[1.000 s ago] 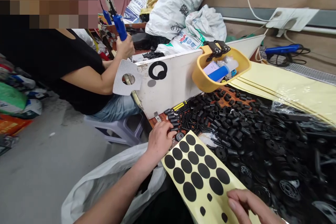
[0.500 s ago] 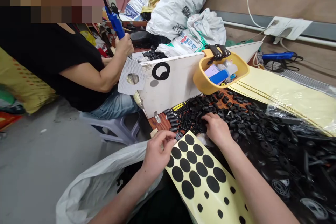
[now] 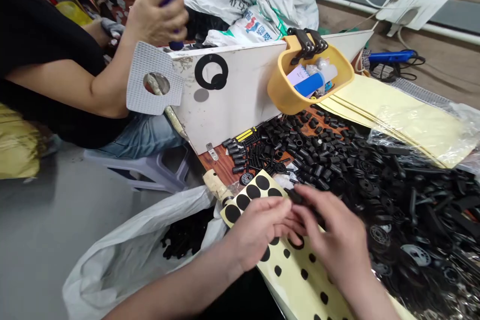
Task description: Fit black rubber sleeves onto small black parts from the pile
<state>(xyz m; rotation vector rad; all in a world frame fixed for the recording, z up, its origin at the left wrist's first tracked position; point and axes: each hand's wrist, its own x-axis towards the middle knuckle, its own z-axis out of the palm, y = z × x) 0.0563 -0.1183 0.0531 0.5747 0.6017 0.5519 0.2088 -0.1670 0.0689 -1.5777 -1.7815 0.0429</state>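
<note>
Your right hand [image 3: 337, 240] has left the black pile [image 3: 330, 160] and meets your left hand [image 3: 260, 230] above the dotted sheet [image 3: 292, 285], so both work together. Your right grip pinches a dark part [image 3: 299, 197]; I cannot tell your left's hold.

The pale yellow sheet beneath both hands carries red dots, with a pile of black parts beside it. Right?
Not quite: the dots on the pale yellow sheet are black, not red, as the head view shows. It does lie beneath the left hand and right hand, beside black parts.
</note>
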